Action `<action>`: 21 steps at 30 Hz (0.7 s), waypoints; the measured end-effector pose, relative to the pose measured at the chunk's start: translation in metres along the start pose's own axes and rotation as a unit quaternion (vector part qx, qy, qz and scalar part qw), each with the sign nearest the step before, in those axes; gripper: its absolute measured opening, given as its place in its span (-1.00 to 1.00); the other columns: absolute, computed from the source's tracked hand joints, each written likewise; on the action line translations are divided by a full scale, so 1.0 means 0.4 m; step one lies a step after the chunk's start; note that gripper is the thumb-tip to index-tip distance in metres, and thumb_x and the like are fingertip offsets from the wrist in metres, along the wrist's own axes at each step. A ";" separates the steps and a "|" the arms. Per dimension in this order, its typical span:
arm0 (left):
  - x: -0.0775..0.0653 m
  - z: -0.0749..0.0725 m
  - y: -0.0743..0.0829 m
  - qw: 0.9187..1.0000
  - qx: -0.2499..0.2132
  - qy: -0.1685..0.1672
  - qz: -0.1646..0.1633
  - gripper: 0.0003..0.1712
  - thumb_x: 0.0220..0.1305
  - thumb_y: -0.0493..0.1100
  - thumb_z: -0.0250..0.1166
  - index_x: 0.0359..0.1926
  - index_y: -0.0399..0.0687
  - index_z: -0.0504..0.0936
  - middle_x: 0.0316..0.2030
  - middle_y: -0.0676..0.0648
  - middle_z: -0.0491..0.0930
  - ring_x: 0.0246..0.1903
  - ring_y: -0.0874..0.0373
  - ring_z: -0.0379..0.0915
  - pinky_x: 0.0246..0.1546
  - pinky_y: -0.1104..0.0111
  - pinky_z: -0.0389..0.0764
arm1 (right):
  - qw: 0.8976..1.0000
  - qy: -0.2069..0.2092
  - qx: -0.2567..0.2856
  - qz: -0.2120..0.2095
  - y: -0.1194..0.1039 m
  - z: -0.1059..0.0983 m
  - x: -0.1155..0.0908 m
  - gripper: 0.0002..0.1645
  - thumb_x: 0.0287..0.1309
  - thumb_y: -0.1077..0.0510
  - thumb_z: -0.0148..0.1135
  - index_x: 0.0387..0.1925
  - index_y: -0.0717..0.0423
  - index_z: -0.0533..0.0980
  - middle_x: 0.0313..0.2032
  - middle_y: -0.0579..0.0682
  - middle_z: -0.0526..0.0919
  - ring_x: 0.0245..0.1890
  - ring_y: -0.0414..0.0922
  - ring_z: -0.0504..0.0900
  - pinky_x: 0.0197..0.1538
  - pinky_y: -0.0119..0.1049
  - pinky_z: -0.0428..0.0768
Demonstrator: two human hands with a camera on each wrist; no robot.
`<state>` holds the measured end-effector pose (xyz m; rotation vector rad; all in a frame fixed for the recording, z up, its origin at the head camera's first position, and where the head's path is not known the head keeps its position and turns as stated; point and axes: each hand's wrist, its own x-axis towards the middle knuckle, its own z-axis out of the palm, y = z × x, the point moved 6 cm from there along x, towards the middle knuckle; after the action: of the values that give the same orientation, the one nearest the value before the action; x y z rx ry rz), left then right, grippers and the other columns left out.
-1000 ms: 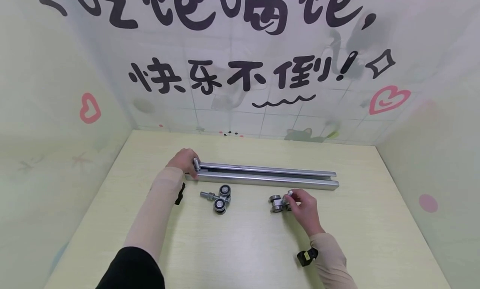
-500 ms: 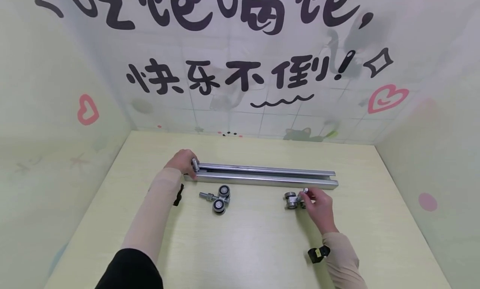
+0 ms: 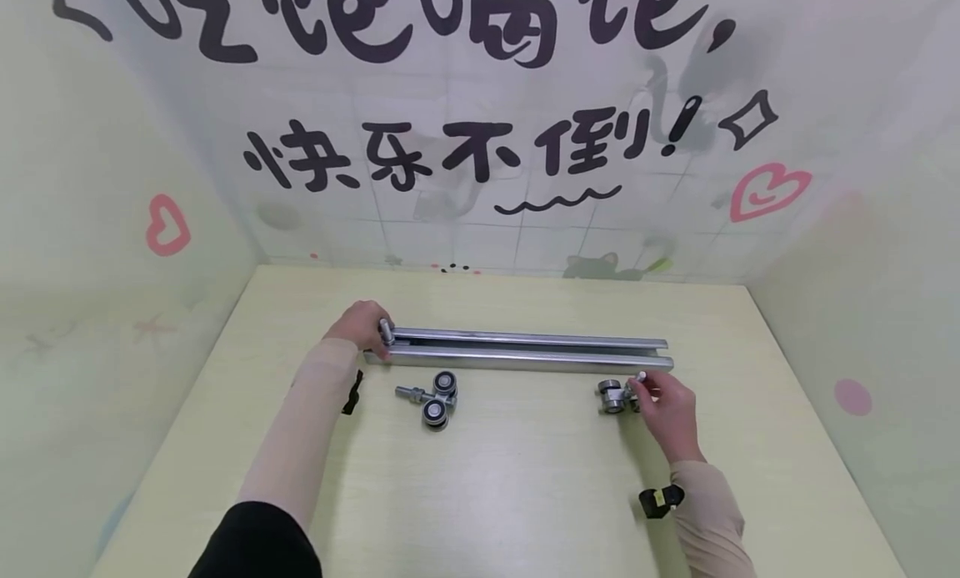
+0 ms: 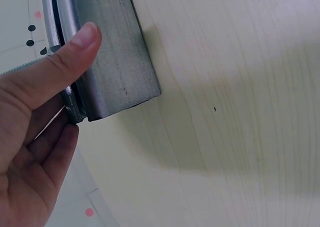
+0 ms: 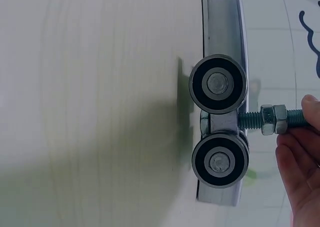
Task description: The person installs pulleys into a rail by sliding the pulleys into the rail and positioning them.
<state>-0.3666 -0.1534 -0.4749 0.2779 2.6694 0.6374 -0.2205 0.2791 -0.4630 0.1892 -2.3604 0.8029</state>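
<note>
A metal channel rail [image 3: 525, 363] lies across the table with its slot facing up. My left hand [image 3: 362, 324] holds the rail's left end; in the left wrist view the thumb presses on the rail's side wall [image 4: 112, 52]. Beside that hand a bolt [image 3: 386, 331] stands up at the slot; what it joins inside is hidden. My right hand [image 3: 671, 413] pinches the threaded bolt of a roller trolley [image 3: 612, 397], near the rail's right end. The right wrist view shows the trolley's black-ringed wheels [image 5: 218, 84] and the nuts [image 5: 274, 119] on its bolt.
A second roller trolley [image 3: 442, 399] lies on its side on the pale wooden table [image 3: 495, 495], in front of the rail. A printed backdrop [image 3: 450, 228] closes off the back, with side panels left and right.
My right hand has carried the roller trolley rightward, towards the rail's right end. The left hand stays on the rail's left end. The head view has shifted slightly.
</note>
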 end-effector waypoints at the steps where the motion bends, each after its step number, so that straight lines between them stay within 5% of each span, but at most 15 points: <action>1: -0.001 -0.001 -0.001 1.000 0.000 0.000 -0.001 -0.39 -0.34 -0.31 0.53 -0.11 -0.32 0.59 -0.21 -0.21 0.60 -0.26 -0.01 0.50 -0.14 0.16 0.54 | 1.000 -0.002 -0.005 0.005 0.007 -0.004 0.001 -0.84 -0.22 0.44 0.36 -0.56 0.30 0.50 -0.57 0.13 0.60 -0.57 0.03 0.62 -0.53 -0.37 0.57; 10: 0.003 0.004 -0.006 1.000 -0.009 0.002 0.005 -0.38 -0.38 -0.30 0.54 -0.13 -0.31 0.59 -0.24 -0.20 0.61 -0.29 0.01 0.51 -0.16 0.17 0.56 | 0.998 0.003 -0.023 0.057 0.059 -0.046 0.004 -0.88 -0.17 0.42 0.33 -0.50 0.37 0.53 -0.53 0.20 0.62 -0.54 0.08 0.61 -0.47 -0.80 0.34; 21: -0.002 0.001 0.000 1.000 -0.002 -0.002 0.010 -0.40 -0.35 -0.31 0.53 -0.13 -0.33 0.59 -0.23 -0.21 0.61 -0.28 0.01 0.51 -0.15 0.17 0.55 | 0.995 0.009 -0.041 0.085 0.104 -0.082 0.007 -0.87 -0.13 0.43 0.30 -0.44 0.41 0.53 -0.49 0.25 0.62 -0.52 0.12 0.60 -0.47 -0.88 0.22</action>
<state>-0.3656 -0.1534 -0.4750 0.3056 2.6643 0.6489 -0.2191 0.3320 -0.4619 -0.0548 -2.4118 0.7805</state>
